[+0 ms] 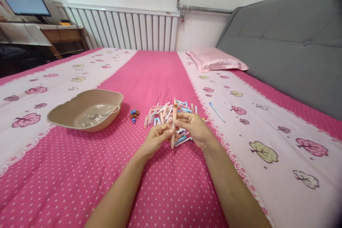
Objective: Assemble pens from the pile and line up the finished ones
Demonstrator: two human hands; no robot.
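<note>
Both of my hands meet over a pile of pens (171,114) on the pink dotted bedsheet (160,185). My right hand (196,128) is closed around a peach-coloured pen (174,114) held upright. My left hand (157,139) pinches the lower part of the same pen with thumb and fingertips. The pile holds several peach, blue and white pens and pen parts lying crosswise just beyond my fingers.
A beige shallow basin (85,110) with small white pieces inside sits to the left. A small cluster of brown and blue caps (134,114) lies between basin and pile. One blue pen (217,112) lies apart at right. A pink pillow (216,60) and grey headboard (288,50) stand beyond.
</note>
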